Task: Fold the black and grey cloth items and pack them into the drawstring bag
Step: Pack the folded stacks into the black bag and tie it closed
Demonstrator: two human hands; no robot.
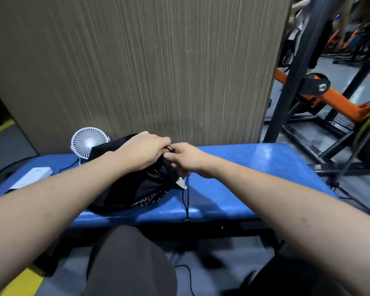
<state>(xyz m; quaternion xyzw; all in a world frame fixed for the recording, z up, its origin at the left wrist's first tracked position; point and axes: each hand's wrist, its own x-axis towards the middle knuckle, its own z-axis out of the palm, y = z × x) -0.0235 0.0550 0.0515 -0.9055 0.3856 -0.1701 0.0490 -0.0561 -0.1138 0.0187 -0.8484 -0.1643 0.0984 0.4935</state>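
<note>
Both my hands meet at the bag (135, 184) mouth: left hand (142, 151) curled, gripping the black fabric; right hand (185, 160) pinching the cord (187, 199). Bag's on the bench (244, 178), by the fan (88, 142).

The drawstring bag (135, 186) lies on the bench (244, 167), the fan (89, 143) behind it to the left.

Black drawstring bag (132, 186), white print; blue bench (233, 180); white fan (88, 143).
</note>
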